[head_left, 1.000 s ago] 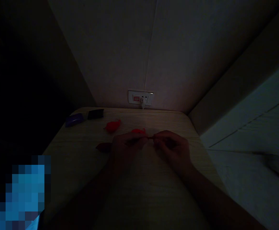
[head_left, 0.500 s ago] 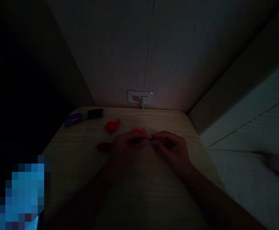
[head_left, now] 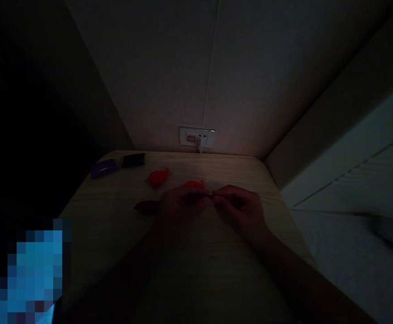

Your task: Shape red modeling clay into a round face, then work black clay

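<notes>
A thin piece [head_left: 210, 196] is pinched between left hand [head_left: 178, 202] and right hand [head_left: 250, 211] — seemingly unfinished. Beyond them, a red bundle [head_left: 157, 178] is untouched.

A pale wooden table [head_left: 230, 168] is filling the middle, and its two far corners are curving round. A shiny purple packet [head_left: 103, 169] is lying by the far left corner. A small black flat thing [head_left: 133, 160] is lying just to the right of it, near the far edge. A bright red lumpy thing [head_left: 157, 178] is lying closer in, with a thin tip poking out on its right. A second red thing [head_left: 193, 184] is resting further right, partly hiding from view. Nearer than both, a dark red thing [head_left: 146, 207] is pointing left, its other end hiding too.
</notes>
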`<state>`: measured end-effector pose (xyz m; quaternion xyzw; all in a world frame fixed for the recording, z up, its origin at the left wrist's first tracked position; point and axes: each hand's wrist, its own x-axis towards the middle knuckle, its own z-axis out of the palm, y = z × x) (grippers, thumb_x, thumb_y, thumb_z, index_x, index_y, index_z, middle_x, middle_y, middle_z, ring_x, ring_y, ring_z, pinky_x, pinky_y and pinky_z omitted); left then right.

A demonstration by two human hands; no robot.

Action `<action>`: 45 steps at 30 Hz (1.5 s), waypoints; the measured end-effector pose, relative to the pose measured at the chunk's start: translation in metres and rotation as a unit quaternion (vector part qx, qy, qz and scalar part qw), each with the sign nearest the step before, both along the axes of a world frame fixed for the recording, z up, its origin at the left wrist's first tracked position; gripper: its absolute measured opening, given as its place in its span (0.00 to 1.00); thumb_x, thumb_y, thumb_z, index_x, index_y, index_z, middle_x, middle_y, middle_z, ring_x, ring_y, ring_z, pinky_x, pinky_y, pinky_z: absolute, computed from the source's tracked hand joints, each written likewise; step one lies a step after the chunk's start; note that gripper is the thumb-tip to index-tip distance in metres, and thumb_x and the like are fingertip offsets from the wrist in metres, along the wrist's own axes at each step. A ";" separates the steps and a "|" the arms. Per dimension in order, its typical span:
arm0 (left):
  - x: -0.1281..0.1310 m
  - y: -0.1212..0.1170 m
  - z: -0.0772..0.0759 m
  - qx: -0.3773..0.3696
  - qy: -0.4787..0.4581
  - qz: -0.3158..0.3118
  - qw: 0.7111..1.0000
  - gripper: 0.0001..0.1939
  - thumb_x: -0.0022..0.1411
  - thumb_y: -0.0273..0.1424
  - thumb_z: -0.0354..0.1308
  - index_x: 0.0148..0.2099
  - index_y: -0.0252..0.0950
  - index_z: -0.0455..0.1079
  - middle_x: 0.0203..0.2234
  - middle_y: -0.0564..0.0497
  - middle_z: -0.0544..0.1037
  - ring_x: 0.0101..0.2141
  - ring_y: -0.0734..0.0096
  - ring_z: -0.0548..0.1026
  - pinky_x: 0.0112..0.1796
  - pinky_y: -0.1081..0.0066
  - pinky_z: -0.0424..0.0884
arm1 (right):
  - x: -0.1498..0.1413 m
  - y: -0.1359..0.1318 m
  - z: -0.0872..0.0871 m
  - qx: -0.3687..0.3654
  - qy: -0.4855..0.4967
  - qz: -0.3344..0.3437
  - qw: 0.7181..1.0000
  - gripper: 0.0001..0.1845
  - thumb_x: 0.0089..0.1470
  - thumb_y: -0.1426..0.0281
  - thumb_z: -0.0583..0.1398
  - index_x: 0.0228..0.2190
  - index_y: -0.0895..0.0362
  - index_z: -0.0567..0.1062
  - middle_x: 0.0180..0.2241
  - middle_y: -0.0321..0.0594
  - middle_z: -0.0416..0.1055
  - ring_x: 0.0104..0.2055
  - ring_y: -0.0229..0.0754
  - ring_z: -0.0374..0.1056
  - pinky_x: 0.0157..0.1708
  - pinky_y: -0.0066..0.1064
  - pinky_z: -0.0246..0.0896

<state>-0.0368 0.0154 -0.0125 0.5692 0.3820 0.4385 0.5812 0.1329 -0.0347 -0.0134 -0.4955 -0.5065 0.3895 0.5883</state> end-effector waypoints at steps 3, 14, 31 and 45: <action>0.000 0.000 -0.001 -0.008 0.010 0.000 1.000 0.07 0.51 0.30 0.70 0.36 0.39 0.82 0.28 0.53 0.85 0.28 0.71 0.81 0.31 0.74 0.76 | 0.000 0.000 0.000 0.015 -0.001 0.009 1.000 0.03 0.51 0.68 0.71 0.31 0.53 0.84 0.27 0.37 0.79 0.26 0.38 0.73 0.26 0.28 0.69; 0.001 0.001 -0.003 0.034 0.017 0.011 0.999 0.04 0.53 0.29 0.67 0.34 0.38 0.79 0.29 0.52 0.84 0.31 0.69 0.81 0.34 0.71 0.77 | -0.002 0.000 0.000 -0.024 -0.007 0.003 1.000 0.09 0.50 0.62 0.72 0.30 0.54 0.83 0.24 0.37 0.80 0.24 0.39 0.74 0.25 0.29 0.71; 0.000 -0.001 -0.002 0.033 0.038 -0.002 0.999 0.05 0.54 0.29 0.67 0.36 0.38 0.79 0.33 0.50 0.85 0.36 0.64 0.83 0.40 0.67 0.79 | -0.002 0.000 -0.001 -0.030 -0.013 0.013 0.999 0.05 0.50 0.65 0.72 0.30 0.53 0.84 0.25 0.37 0.81 0.26 0.41 0.77 0.27 0.31 0.74; -0.004 0.002 0.001 0.031 0.035 0.041 0.998 0.12 0.58 0.36 0.66 0.44 0.36 0.79 0.39 0.48 0.85 0.40 0.63 0.83 0.42 0.67 0.79 | 0.000 0.000 -0.003 -0.016 -0.040 -0.025 0.999 0.08 0.51 0.63 0.71 0.31 0.55 0.82 0.24 0.38 0.80 0.25 0.40 0.75 0.26 0.30 0.72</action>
